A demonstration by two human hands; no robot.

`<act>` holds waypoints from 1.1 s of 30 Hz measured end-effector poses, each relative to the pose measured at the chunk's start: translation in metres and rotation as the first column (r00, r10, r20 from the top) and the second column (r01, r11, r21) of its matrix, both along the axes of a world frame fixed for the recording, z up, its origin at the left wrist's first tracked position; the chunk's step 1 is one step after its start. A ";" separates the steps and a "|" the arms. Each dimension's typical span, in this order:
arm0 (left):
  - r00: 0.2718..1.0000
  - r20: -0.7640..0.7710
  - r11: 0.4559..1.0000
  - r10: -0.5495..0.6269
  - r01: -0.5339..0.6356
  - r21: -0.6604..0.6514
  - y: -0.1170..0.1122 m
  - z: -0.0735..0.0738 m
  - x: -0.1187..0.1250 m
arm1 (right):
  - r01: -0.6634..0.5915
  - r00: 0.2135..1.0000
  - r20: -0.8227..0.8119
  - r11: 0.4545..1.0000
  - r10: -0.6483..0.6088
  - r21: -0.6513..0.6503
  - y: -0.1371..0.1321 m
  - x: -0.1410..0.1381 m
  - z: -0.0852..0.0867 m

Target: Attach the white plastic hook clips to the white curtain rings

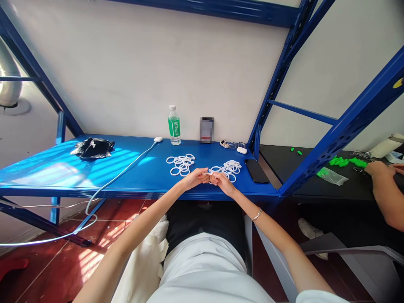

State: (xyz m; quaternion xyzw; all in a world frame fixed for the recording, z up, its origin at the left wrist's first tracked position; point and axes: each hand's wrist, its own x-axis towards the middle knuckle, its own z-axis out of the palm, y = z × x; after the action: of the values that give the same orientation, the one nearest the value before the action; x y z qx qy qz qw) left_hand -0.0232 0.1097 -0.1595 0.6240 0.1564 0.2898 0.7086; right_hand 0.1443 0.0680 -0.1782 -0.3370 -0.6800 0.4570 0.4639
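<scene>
My left hand (196, 178) and my right hand (221, 181) meet over the front edge of the blue table (132, 181). Both are closed, fingers pinched on a small white ring (207, 173) that is mostly hidden between them. Just behind my right hand lies a loose pile of white rings (232, 166). Another cluster of white rings (180, 163) rests beyond my left hand, a little to the left.
A water bottle (174, 126) and a blurred upright card (206, 130) stand by the wall. Eyeglasses (232, 144), a white case (241, 150) and a black phone (256, 171) lie right. Left are a cable (126, 167) and black plastic bag (94, 148). A co-worker's hand (377, 168) handles green pieces (339, 161).
</scene>
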 end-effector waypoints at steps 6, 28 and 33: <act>0.934 -0.199 0.781 0.297 -0.117 0.614 0.000 0.019 -0.012 | 0.163 0.891 0.351 0.925 -0.287 0.343 -0.009 0.004 0.001; 0.453 -0.179 0.185 0.874 0.031 0.982 0.047 -0.004 -0.040 | 0.241 0.365 0.558 0.654 -0.746 0.717 -0.009 0.018 -0.002; 0.716 -0.183 0.349 0.673 -0.090 0.933 0.032 0.005 -0.027 | 0.244 0.431 0.529 0.659 -0.731 0.712 -0.010 0.019 0.000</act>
State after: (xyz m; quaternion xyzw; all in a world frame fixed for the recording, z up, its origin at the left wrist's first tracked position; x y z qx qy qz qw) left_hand -0.0501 0.1420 -0.1550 0.8887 0.3272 0.3019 0.1094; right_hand 0.1629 0.0578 -0.1782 -0.5474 -0.7706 -0.1132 0.3062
